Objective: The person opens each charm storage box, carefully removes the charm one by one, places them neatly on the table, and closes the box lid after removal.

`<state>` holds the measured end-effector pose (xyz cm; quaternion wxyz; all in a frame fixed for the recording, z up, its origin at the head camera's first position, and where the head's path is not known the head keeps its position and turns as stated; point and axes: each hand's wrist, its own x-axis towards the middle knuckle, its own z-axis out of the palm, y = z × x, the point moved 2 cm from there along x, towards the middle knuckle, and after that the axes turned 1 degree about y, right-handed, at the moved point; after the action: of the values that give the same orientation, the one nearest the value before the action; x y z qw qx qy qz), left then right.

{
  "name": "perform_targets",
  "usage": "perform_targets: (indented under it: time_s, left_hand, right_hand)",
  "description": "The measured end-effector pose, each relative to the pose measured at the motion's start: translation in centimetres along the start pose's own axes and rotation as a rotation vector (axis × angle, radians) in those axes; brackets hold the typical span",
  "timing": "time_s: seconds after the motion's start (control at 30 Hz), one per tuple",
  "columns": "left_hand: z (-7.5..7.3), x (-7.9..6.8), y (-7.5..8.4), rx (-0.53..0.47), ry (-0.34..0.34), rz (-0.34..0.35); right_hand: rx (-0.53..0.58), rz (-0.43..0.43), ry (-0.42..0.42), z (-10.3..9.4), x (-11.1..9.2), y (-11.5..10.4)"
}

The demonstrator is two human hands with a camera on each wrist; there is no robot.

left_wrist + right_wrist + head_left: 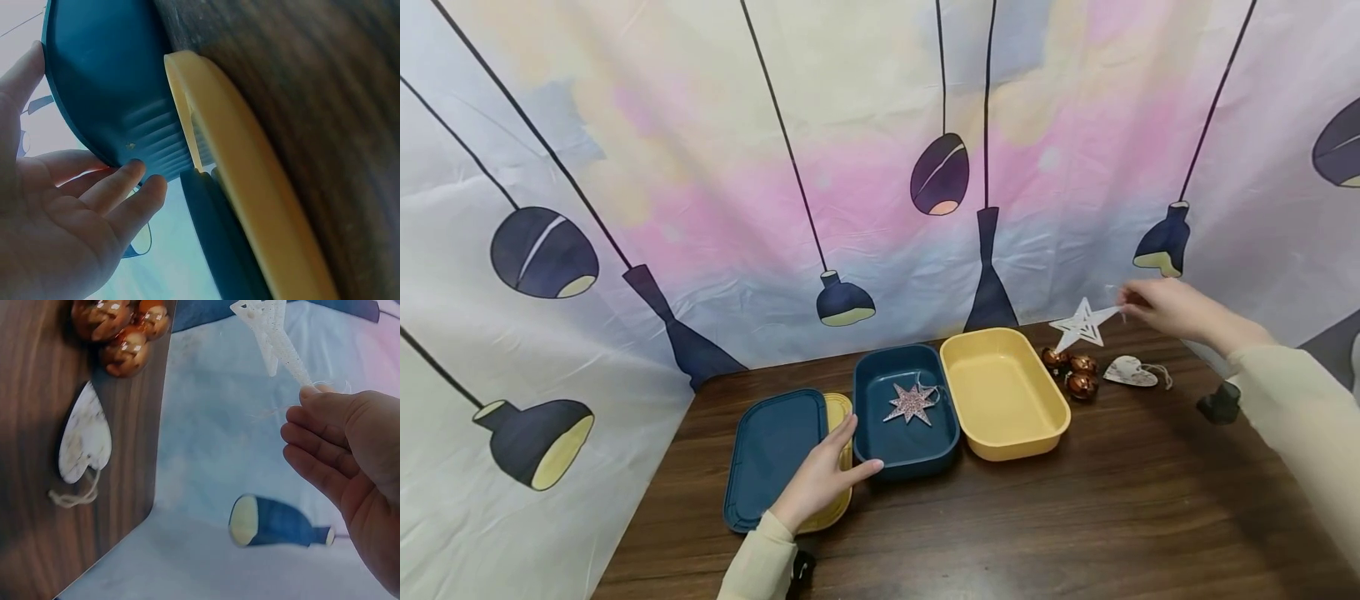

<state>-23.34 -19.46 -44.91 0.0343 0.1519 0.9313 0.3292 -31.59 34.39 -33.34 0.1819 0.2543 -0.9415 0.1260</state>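
My right hand [1172,307] pinches one point of a white openwork star ornament [1084,325] between thumb and fingertips. The star hangs over the back right of the table, its thin loop showing by the fingers in the right wrist view. Below it lie several shiny brown baubles [1081,382] and a whitish heart ornament [1131,372] with a string loop. My left hand [822,477], fingers extended, rests against the near left corner of a dark blue box [895,463]. Inside that box lies a pink glittery star [912,404] with a cord.
A yellow box [1003,383] stands right beside the blue one. Left of them, a dark blue lid [778,450] overlaps a yellow lid [835,512] on the wooden table [1000,525]. A printed cloth [880,217] hangs behind the table's back edge.
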Motion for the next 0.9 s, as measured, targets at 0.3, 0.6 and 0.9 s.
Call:
perform_targets:
  time_s: [0.3,0.6,0.9]
  left_hand:
    - [0.0,0.1,0.1,-0.002,-0.001,0.003]
    - [0.1,0.0,-0.1,-0.013,0.004,-0.004]
    - [0.1,0.1,-0.1,-0.009,0.005,-0.006]
  right_hand:
    - [-0.004,0.082,0.057,0.2,-4.0,2.2]
    - [-0.017,0.111,0.078,1.4,-7.2,3.8]
    - [-0.026,0.124,0.090,2.8,-9.9,4.8]
